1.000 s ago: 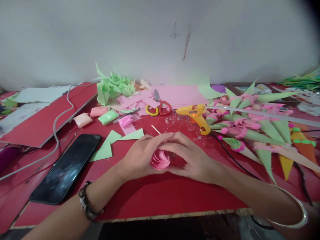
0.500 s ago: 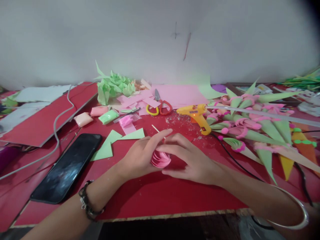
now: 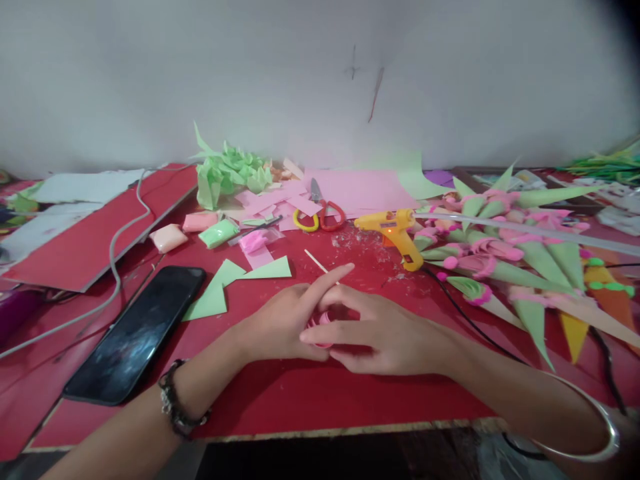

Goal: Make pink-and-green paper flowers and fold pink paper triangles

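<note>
Close together over the red table [image 3: 350, 403], my left hand [image 3: 285, 320] and my right hand [image 3: 375, 330] are curled round a curled pink paper piece [image 3: 326, 319]. Only bits of the pink paper show between the fingers. My left index finger crosses above the right hand's fingers. From behind that finger a thin pale stick [image 3: 315, 260] pokes out toward the back left; whether it is held or lies on the table I cannot tell.
A yellow glue gun [image 3: 395, 233] lies beside finished paper cones [image 3: 545, 267] at right. Behind are scissors [image 3: 320, 207], pink paper strips [image 3: 270, 200] and green crumpled paper [image 3: 233, 170]. Clay packets [image 3: 219, 233], green paper pieces [image 3: 213, 300] and a phone [image 3: 135, 337] are at left.
My right hand has shifted down slightly and its fingers now cover most of the pink paper, which showed as layered folds before. My left hand has stayed nearly in place.
</note>
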{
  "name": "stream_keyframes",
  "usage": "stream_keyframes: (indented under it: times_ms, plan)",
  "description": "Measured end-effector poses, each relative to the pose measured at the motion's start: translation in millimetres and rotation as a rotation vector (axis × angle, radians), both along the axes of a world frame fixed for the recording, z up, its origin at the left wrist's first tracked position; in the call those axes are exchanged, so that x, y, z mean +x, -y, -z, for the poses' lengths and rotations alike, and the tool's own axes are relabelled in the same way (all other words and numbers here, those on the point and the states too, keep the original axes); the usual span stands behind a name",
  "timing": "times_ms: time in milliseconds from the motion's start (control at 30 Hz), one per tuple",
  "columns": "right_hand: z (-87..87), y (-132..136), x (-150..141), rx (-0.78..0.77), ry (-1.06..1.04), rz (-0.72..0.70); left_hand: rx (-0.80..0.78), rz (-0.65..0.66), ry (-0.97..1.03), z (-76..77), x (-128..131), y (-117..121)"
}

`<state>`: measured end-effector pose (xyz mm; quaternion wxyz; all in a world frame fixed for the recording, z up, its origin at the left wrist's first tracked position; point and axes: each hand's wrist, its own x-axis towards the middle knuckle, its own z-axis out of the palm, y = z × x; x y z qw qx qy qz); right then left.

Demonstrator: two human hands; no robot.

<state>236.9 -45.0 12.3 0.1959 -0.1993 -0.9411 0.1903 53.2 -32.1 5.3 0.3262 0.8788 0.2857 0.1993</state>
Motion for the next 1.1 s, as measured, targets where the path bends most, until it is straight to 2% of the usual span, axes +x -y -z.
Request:
stream_keyframes:
  times_ms: [100,200,400,500,567,700,767,900,967,1100]
  plan:
    - [-1.7,0.0,0.9,-0.069,0.024,0.007,-0.072,0.005,0.008,0.3,0.0,0.3]
    - [-0.2,-1.2,2.1,-0.110,-0.046,0.028,-0.146,-0.007,0.012,-0.4,-1.2,-0.1]
    - [4.6,-6.5,4.8,-0.083,-0.213,0.095,-0.172,-0.043,0.109,-2.0,-2.7,-1.1]
    - [4.8,-7.2,5.0,-0.056,-0.202,0.089,-0.163,-0.009,0.151,-1.2,-1.9,-1.3]
    - [4.2,-6.7,4.8,0.014,-0.131,0.079,-0.171,0.020,0.159,-0.1,-2.0,-1.8]
    - [2.1,-3.8,3.3,0.292,0.048,0.027,-0.244,0.045,0.075,1.6,-3.4,-3.1]
    - [1.4,-1.8,1.3,0.351,0.089,0.026,-0.260,0.080,0.053,1.5,-3.1,-3.3]
    - [1.2,1.7,-3.3,0.260,0.077,0.107,-0.290,0.176,0.057,-0.1,0.0,-2.9]
    - [-0.5,2.6,-4.9,0.180,0.084,0.099,-0.320,0.195,0.045,-0.8,1.1,-3.0]
    - [-11.7,3.8,-9.7,-0.094,0.120,0.119,-0.354,0.247,0.079,0.1,1.0,-4.8]
